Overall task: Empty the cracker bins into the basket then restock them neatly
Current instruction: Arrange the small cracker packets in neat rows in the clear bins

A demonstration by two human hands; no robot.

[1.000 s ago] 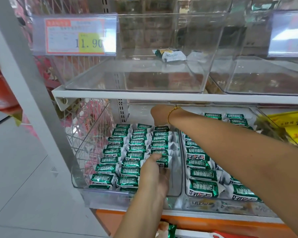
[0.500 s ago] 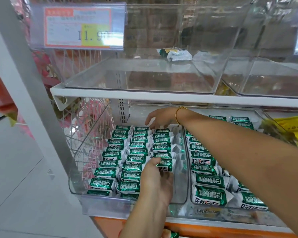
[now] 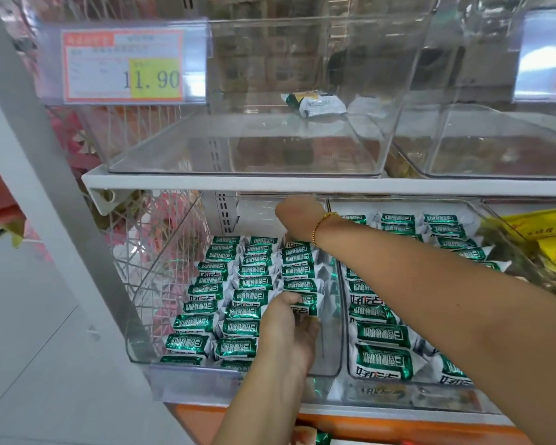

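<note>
Left hand (image 3: 288, 326) had stayed low at the near end of a row of cracker packets (image 3: 297, 271). Its fingers were curled round the front packet (image 3: 304, 306). Right hand (image 3: 297, 213) was at the far end of the same row. Half a second before, its fingers lay spread out on the last packets. Now the wrist had lifted up close under the shelf (image 3: 238, 181). The fingers were hidden behind it, so it was not clear if they were open or holding anything.

The row between the two hands looked straight and tight, like the two rows to the left of the left hand. All of them sat inside the clear bin (image 3: 161, 300). It looked like the hands were squeezing the last row neat, so this bin seemed almost done.

The next bin (image 3: 398, 393), just right of the left hand and under the right arm, was full too. Above the right hand, the top bin (image 3: 270, 149) held only one lone packet (image 3: 315, 104), so it likely needed filling next. No basket was in sight.
</note>
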